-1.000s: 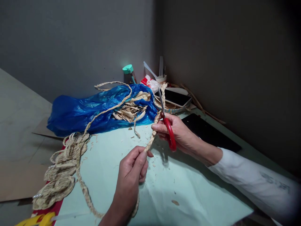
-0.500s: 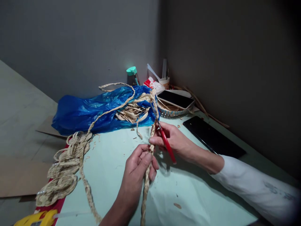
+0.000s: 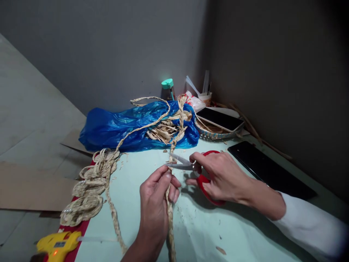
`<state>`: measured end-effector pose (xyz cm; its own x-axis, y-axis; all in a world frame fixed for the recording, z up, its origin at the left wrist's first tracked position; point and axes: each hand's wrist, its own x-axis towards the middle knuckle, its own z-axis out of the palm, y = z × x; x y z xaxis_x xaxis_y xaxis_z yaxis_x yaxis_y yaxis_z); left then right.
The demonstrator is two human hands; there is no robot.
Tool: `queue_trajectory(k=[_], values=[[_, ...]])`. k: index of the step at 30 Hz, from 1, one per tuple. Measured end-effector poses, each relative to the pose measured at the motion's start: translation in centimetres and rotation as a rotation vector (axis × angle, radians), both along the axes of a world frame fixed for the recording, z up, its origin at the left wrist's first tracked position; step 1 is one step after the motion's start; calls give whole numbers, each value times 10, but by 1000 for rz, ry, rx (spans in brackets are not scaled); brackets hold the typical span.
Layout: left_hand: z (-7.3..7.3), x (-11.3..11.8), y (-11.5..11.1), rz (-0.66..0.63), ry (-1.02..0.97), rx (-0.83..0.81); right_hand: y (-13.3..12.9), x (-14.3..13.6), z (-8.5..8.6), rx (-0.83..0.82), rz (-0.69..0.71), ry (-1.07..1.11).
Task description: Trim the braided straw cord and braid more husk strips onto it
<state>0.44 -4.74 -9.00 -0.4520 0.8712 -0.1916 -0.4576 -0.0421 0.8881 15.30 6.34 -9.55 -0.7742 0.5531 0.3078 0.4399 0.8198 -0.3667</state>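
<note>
Centrally, one braided cord [image 3: 170,218], likely light, pliant and best pinched beside the red scissors [image 3: 201,185], was held above the table [image 3: 201,233] between fingers of the left hand [image 3: 156,194], the right hand [image 3: 222,176] gripping those scissors.

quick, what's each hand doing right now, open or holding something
Left hand: closed, pinching the braided, pale straw-coloured cord.
Right hand: holding the red-handled metal scissors, blades parted at the cord.

- strips [image 3: 160,131] in the bag [image 3: 107,127];
- phone [image 3: 221,119] on the basket [image 3: 214,137], right of the bag;
- glue gun [image 3: 64,241] before the coils [image 3: 91,186];
- rope [image 3: 170,233] in left hand [image 3: 156,200], scissors [image 3: 201,183] in right hand [image 3: 227,178]
</note>
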Motion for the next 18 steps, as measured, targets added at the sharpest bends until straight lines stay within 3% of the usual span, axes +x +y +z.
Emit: queue_trajectory(k=[10, 18], values=[[6, 4, -1, -86, -39, 30, 3, 0, -2, 310, -42, -194], [3, 5, -4, -146, 26, 21, 4, 3, -2, 306, -89, -184]])
